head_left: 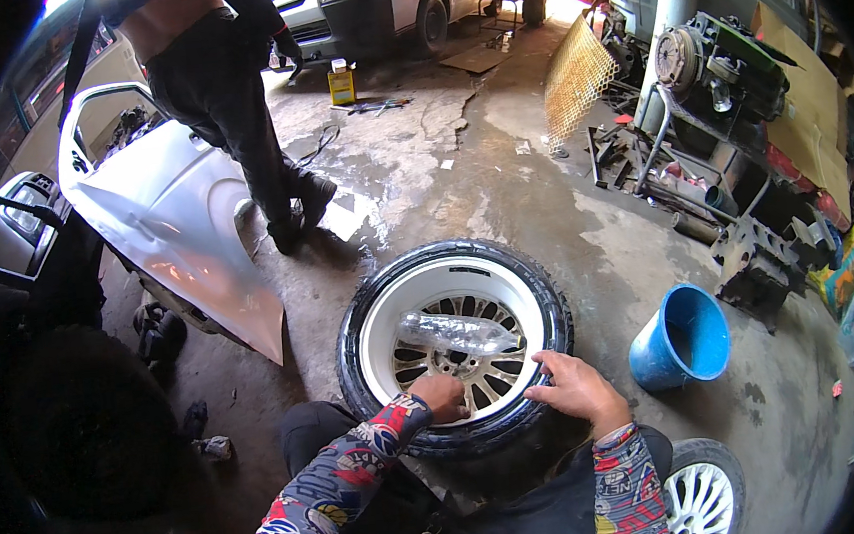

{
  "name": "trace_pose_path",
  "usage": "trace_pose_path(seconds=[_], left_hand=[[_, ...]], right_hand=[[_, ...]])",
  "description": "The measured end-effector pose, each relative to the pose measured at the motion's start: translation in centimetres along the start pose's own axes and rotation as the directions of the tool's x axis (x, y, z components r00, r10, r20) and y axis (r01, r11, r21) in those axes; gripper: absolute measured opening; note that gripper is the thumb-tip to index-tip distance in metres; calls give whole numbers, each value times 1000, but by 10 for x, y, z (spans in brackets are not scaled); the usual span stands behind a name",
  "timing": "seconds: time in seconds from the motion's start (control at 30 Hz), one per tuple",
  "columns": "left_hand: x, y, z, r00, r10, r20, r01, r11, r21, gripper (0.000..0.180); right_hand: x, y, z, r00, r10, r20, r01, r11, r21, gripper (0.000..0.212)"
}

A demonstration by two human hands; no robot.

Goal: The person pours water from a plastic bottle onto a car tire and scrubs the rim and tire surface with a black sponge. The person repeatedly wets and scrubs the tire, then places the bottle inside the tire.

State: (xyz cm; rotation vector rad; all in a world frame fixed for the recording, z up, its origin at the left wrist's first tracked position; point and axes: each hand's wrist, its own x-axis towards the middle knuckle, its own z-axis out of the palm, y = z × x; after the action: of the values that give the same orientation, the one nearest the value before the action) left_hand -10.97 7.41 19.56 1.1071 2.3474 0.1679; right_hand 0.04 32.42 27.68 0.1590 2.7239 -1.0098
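A car wheel (360,312) with a black tyre and pale rim lies flat on the floor before my knees. Inside its barrel, a clear plastic bottle (457,333) rests on its side across the spokes. My left hand (441,397) is at the near inner edge of the rim, its fingers curled closed; whatever they may grip is hidden. Over the right near side of the tyre hovers or rests my right hand (579,390), thumb and forefinger apart, with nothing visible between them. Whether it touches the tyre, I cannot tell.
A blue bucket (676,340) stands right of the wheel, and another wheel (704,496) lies by my right knee. To the left leans a silver car body panel (177,211), with a person (234,111) walking beside it. Engine parts (723,73) crowd the far right.
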Motion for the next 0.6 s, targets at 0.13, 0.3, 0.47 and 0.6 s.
trace_pose_path(seconds=[0.13, 0.3, 0.47, 0.6], left_hand=[[2, -1, 1, 1000, -5, 6, 5, 1000, 3, 45], [5, -3, 4, 1000, 7, -8, -7, 1000, -30, 49], [15, -8, 10, 995, 41, -86, -42, 999, -16, 48], [26, -10, 10, 884, 190, -426, -230, 972, -45, 20]], right_hand=[[1, 2, 3, 1000, -20, -4, 20, 1000, -17, 61], [3, 6, 6, 999, -51, 0, 50, 997, -62, 64], [8, 8, 8, 997, -70, 13, 70, 995, -65, 65], [11, 13, 12, 980, -175, -92, 160, 976, -150, 58]])
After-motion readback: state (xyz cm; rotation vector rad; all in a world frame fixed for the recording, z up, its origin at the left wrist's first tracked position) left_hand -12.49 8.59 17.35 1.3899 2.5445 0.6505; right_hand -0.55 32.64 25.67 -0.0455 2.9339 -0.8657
